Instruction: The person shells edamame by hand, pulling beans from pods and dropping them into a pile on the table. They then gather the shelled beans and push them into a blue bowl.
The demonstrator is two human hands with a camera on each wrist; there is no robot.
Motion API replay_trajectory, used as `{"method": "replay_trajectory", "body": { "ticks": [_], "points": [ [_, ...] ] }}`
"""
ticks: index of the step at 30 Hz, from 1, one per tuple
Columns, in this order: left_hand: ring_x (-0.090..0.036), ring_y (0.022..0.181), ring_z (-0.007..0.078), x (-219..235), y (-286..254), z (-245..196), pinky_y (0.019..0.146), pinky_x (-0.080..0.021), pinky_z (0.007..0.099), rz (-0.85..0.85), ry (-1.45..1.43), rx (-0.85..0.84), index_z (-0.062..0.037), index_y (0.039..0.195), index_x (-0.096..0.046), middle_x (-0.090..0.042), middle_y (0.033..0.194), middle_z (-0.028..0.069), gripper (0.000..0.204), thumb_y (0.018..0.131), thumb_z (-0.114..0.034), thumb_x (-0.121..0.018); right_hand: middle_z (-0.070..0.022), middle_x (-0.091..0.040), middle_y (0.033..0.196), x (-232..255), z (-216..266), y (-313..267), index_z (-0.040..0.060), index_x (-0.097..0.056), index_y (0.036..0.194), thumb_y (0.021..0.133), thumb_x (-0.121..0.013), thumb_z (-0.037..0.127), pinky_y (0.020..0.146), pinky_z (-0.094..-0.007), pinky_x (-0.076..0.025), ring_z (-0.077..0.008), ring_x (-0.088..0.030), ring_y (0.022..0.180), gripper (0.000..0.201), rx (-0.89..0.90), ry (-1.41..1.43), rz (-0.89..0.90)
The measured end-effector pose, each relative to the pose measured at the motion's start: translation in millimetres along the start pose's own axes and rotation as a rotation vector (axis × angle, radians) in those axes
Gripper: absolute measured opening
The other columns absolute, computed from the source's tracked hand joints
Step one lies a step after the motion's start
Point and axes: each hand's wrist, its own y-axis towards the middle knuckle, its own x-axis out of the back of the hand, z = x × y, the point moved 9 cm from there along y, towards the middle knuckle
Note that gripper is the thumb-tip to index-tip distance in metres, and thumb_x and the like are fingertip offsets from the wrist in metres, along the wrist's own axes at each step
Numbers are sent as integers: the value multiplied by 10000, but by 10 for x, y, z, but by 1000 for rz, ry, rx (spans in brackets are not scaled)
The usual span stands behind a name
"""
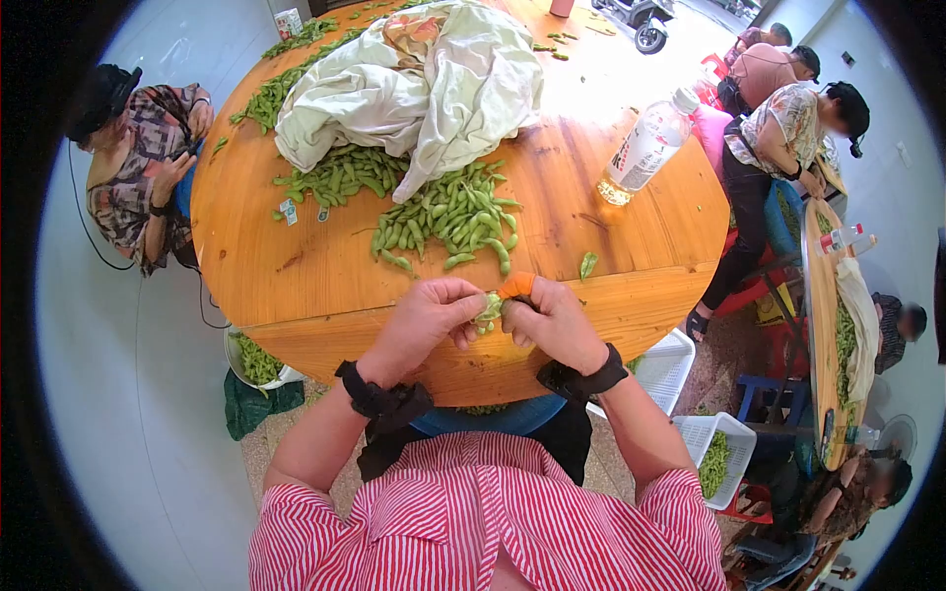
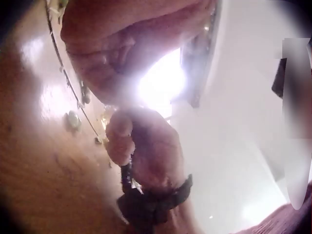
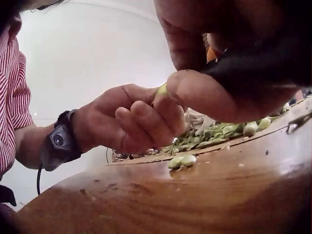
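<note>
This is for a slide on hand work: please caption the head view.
Left hand and right hand hold a green pod before heaped edamame pods on a wooden table.

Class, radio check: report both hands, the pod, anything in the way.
Left hand and right hand both on green pod. Pod pile just ahead on table. Bottle off right, clear of hands.
</note>
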Motion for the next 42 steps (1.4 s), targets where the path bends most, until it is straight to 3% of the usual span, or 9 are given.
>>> {"method": "replay_trajectory", "body": {
  "ticks": [7,16,19,21,22,24,34,39,42],
  "points": [
    [-557,617,43,-14,22,94,543,-465,194,45,-181,56,-43,976,-655,-603,761,-28,206,1000,-237,-589,-9,-597,694,-14,5,31,9,-615,934,925,-628,144,526,-247,-453,-78,-562,585,135,1,78,-12],
    [-561,617,45,-122,28,159,532,-459,183,117,-308,161,-53,974,-635,-592,751,-32,209,1008,-250,-575,-107,-662,751,77,305,-51,29,-666,991,876,-708,148,624,-306,-485,-169,-608,642,170,250,-149,-163],
    [-572,615,43,-97,43,90,540,-471,178,-24,-136,46,-52,1009,-613,-621,796,-26,168,1011,-210,-558,-146,-655,750,95,239,-44,26,-671,995,867,-717,153,622,-319,-487,-217,-611,634,186,198,-248,-179],
    [-566,628,45,-74,-4,-77,550,-473,191,-116,76,-97,-22,1043,-601,-610,794,-18,155,1002,-164,-553,13,-626,727,96,255,-49,8,-677,994,902,-696,111,574,-224,-464,-57,-568,627,139,196,-311,-202],
    [-566,628,45,-87,-11,-66,550,-473,191,-115,76,-97,-22,1043,-601,-610,794,-18,155,1002,-164,-553,13,-626,727,86,243,-47,8,-677,994,902,-696,111,574,-224,-464,-57,-568,627,139,195,-311,-203],
    [-578,661,53,-71,-49,-136,569,-482,205,-162,153,-196,14,1105,-606,-621,821,2,192,985,-129,-561,-140,-625,698,131,241,-63,14,-666,962,872,-705,143,594,-332,-475,-221,-596,611,162,236,-209,-278],
    [-648,759,99,-137,-80,-186,639,-533,242,-167,334,-224,61,1178,-610,-675,937,55,258,964,-72,-553,-135,-582,660,126,220,-40,13,-663,959,883,-670,127,574,-338,-460,-212,-572,584,138,188,-252,-255],
    [-664,771,110,-175,-90,-365,652,-548,260,-178,653,-445,52,1186,-609,-687,931,60,262,958,-66,-558,-135,-574,651,130,186,-29,4,-624,936,886,-662,129,558,-336,-454,-206,-585,578,140,215,-296,-296],
    [-658,699,159,-121,-31,-244,660,-522,317,-141,415,-328,32,1138,-622,-680,835,123,245,922,-70,-568,-99,-577,639,124,42,9,4,-609,928,889,-638,108,530,-322,-445,-164,-573,562,115,112,-158,-238]
  ]
}}
